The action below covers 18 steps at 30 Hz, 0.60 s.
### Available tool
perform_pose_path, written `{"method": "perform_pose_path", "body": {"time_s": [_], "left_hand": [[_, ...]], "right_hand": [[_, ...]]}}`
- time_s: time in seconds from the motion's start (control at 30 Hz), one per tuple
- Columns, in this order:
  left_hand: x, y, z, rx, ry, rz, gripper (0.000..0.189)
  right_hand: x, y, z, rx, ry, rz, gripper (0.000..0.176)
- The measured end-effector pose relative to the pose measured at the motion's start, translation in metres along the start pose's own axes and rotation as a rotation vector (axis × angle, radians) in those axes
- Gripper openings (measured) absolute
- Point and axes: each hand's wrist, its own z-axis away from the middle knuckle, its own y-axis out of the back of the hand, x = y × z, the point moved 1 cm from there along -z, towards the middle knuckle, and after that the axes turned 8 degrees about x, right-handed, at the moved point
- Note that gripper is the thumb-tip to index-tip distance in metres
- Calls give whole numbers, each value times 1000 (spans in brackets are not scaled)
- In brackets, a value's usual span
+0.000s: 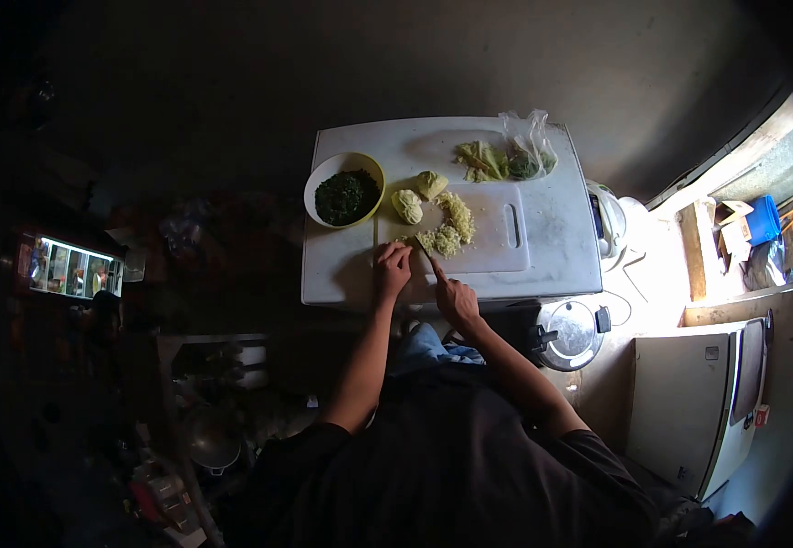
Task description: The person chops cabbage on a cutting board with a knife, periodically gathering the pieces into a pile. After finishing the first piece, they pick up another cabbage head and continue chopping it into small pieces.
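Cabbage shreds (446,233) lie in a pale heap on the white cutting board (497,239), which sits toward the near edge of the desk (556,269), and the knife (427,259) meets the near end of that heap. The right hand (456,298) has its grip clenched round the knife's handle, forefinger seemingly laid along the top, which would steady the blade as it points away from the body. The left hand (393,270) rests just beside the blade at the board's near left corner, knuckles curled, probably to hold the material down while staying clear of the edge. Whether its grip closes on anything or only presses down I cannot tell. Two uncut cabbage chunks (408,206) sit at the board's far left corner, within short reach. A yellow bowl (316,178) of dark chopped greens stands off the board by the desk's left edge, right beside the chunks. Loose leaves (478,161) and a clear plastic bag (526,151) with more greens lie along the far edge. The blade is small and partly hidden by the hands, the room to the left is too dark to read, and the person's torso covers whatever lies below the desk's near edge.
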Motion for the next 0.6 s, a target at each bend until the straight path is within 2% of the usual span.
{"method": "perform_pose_path", "body": {"time_s": [0.07,0.27,0.6], "left_hand": [[2,0,0,-21,16,50,8],[1,2,-2,30,2,22,12],[6,3,-7,43,-58,-24,9]], "right_hand": [[-2,3,1,22,2,-16,72],[-9,2,5,26,36,-62,70],[-15,0,13,6,26,-42,71]]}}
